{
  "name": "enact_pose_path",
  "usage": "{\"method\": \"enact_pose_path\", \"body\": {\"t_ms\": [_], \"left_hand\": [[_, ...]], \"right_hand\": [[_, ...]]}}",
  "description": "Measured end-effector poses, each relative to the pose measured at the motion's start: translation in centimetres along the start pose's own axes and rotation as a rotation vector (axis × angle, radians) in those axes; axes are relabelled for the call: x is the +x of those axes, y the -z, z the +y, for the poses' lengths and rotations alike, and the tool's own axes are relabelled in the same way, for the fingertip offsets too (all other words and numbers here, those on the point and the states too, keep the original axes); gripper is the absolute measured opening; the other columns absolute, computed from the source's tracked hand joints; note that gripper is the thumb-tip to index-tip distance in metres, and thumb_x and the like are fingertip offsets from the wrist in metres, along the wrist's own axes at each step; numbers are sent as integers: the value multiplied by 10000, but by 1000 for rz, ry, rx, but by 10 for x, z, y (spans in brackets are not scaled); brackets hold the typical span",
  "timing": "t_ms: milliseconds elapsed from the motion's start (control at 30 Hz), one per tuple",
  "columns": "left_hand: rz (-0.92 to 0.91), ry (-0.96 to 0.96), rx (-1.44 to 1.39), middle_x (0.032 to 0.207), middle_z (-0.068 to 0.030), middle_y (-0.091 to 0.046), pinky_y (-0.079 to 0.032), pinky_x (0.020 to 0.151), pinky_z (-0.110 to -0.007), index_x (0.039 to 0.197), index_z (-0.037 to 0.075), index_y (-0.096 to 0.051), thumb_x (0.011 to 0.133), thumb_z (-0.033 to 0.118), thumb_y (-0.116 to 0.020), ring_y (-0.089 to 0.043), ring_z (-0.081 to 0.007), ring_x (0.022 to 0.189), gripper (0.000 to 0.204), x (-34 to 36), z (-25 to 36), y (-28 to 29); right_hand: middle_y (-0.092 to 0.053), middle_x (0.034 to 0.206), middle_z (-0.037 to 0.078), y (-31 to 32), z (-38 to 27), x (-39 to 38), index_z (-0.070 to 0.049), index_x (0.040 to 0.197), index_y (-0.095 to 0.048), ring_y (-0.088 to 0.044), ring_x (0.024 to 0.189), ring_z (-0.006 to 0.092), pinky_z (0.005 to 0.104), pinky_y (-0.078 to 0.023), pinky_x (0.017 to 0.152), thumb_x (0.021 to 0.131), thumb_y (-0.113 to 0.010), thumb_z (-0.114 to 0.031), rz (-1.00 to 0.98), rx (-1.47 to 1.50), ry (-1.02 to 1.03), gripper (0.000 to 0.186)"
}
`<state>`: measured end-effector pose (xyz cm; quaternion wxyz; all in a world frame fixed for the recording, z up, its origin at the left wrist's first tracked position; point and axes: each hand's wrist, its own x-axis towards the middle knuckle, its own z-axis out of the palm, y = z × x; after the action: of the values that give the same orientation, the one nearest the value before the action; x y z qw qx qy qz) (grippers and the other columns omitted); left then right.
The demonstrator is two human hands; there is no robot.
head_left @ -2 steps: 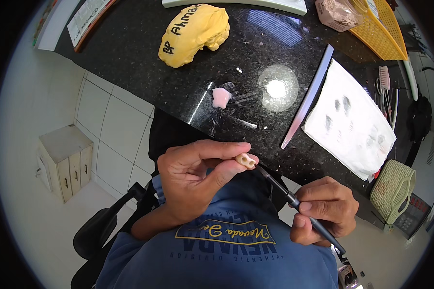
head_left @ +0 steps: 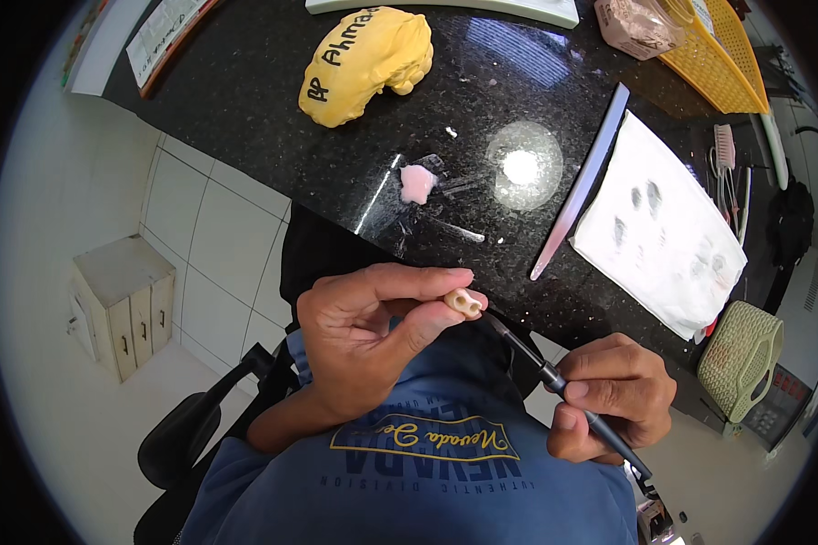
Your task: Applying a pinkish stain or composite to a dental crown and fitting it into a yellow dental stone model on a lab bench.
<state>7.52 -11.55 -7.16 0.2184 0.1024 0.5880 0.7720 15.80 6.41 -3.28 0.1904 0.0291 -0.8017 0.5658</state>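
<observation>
Between thumb and fingertips, my left hand (head_left: 359, 341) pinches a small cream dental bridge (head_left: 464, 303), with its hollow openings turned up. My right hand (head_left: 616, 395) is closed round a dark pen-like rotary handpiece (head_left: 551, 374). The handpiece's slim metal end points up and left at the dental bridge. Whether its tip touches the bridge is too small to tell. Both hands are held over my lap, close to the counter's near edge. On the counter beyond them lies a flattened pink blob (head_left: 417, 184) with smears round it.
On the black speckled counter (head_left: 273, 154) sit a yellow lump with handwriting (head_left: 359, 68), a long nail-file-like strip (head_left: 582, 182), and a smudged white cloth (head_left: 645, 236). A yellow basket (head_left: 723, 59) stands far right, a green woven basket (head_left: 741, 363) nearer. A chair armrest (head_left: 186, 436) is left.
</observation>
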Motion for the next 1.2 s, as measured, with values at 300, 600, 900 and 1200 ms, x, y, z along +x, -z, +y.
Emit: {"method": "enact_pose_path", "body": {"t_ms": [300, 600, 900, 1200], "left_hand": [[-13, -4, 2, 842, -180, -641, -565, 723, -312, 965, -90, -580, 817, -70, -585, -671, -245, 796, 149, 3, -3, 3], [-20, -20, -8, 824, -174, -641, -564, 707, -297, 963, -89, -581, 813, -73, -584, -673, -246, 785, 151, 5, -3, 3], [-22, -8, -10, 830, -177, -643, -563, 706, -289, 961, -85, -583, 811, -69, -589, -674, -243, 793, 151, 5, -3, 4], [-30, -20, -10, 837, -178, -643, -564, 706, -291, 961, -84, -582, 811, -63, -598, -674, -251, 792, 152, 6, -2, 3]], "right_hand": [[-612, 668, 93, -1, 3, 2, -29, 760, -615, -621, 527, 190, 260, -511, 464, 615, -725, -4, 0, -15, 10, 184], [-612, 672, 87, 2, 4, 2, -35, 766, -613, -624, 543, 188, 261, -516, 471, 619, -733, -11, -20, -14, 15, 191], [-608, 670, 82, 1, 4, 2, -31, 761, -613, -623, 542, 191, 263, -516, 472, 621, -738, -12, -22, 4, 15, 188], [-608, 680, 79, 1, 4, 1, -30, 772, -616, -625, 550, 190, 266, -518, 476, 629, -746, -20, -17, -1, 19, 194]]}}
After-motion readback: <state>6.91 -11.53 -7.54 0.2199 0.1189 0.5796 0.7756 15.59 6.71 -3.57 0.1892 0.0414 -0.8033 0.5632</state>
